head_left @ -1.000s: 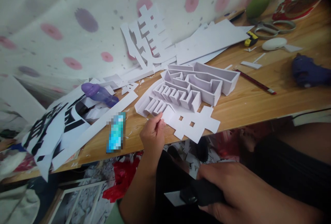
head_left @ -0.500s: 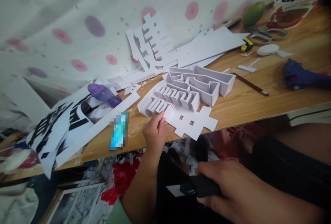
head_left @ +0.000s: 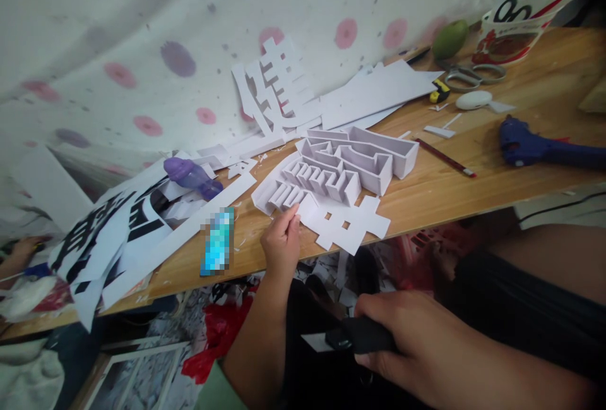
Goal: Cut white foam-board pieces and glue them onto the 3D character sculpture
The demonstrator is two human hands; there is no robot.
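Note:
My left hand (head_left: 282, 242) is at the table's front edge, thumb and fingers pinching the near edge of a white foam-board character (head_left: 362, 223). This piece lies on the tabletop; thin upright walls line much of its outline, while its near right part is flat with two small square holes. Closer to me and below table height, my right hand (head_left: 409, 334) is closed around the black handle of a utility knife (head_left: 364, 335). The knife's blade is out, points left and is apart from the board.
A blue glue gun (head_left: 525, 144), a pencil (head_left: 445, 157), grey scissors (head_left: 473, 76) and a tub (head_left: 514, 37) are on the right. A purple bottle (head_left: 193, 177), printed sheets (head_left: 108, 233) and a blurred phone-like item (head_left: 218, 242) are on the left. Another person's hand (head_left: 21, 255) shows far left.
The view has shifted slightly, so things on the right appear further left and a little lower. Both hands keep their holds; the knife sits slightly further left in the picture.

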